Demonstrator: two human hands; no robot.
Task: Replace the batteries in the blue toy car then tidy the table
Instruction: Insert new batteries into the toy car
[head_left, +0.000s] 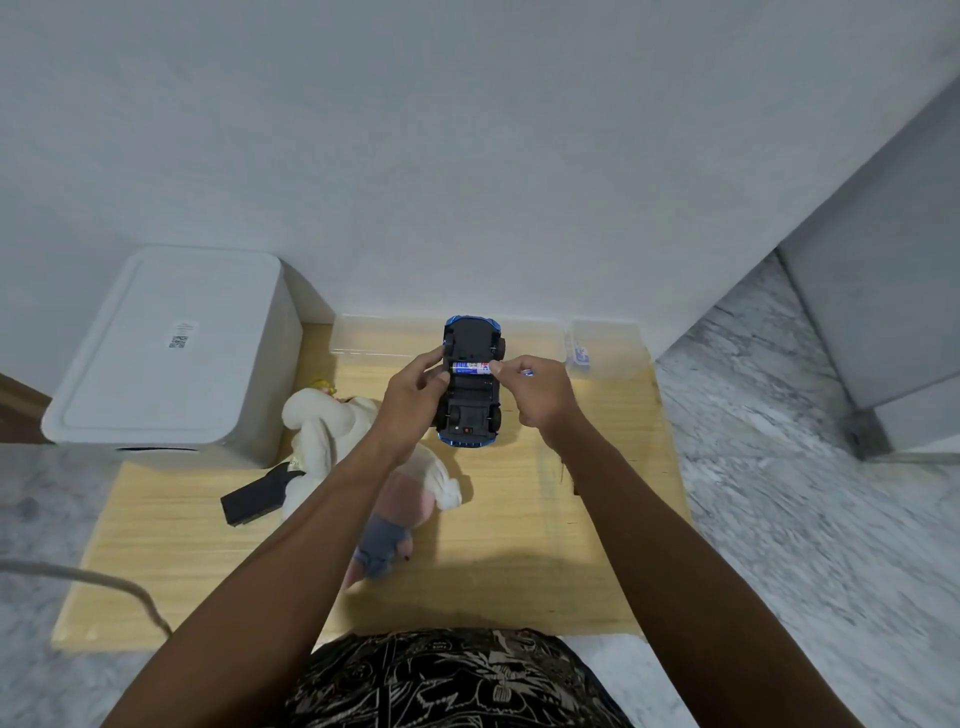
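Head view. Blue toy car (471, 382) held upside down above the far middle of the wooden table (519, 545), black underside facing up, battery bay open. 1 battery (470, 368) lies crosswise in the bay, blue-and-white label visible.

Left hand (415, 395) grips the car's left flank; fingers curled round the body, thumb lying near the battery's left end. Right hand (535, 389) at the car's right flank; thumb and forefinger pinched together at the battery's right end, remaining fingers curled under. A small blue-and-white item sticks out past the right hand's fingers; cannot tell what it is.

Behind the car, against the wall: clear plastic tray (395, 338), and to its right a smaller clear container (605, 348) with something blue-and-white inside, too small to identify.

Left of the car, partly under the left forearm: stuffed toy (332, 426), white with pink and grey parts, lying on the table. A flat black object (254, 496) lies just beside it on the left, touching or tucked under its edge; cannot tell which.

White lidded box (166, 348) stands at the table's far-left corner, label on the lid. Grey cable (104, 582) crosses the near-left edge. Marbled floor (805, 493) to the right.
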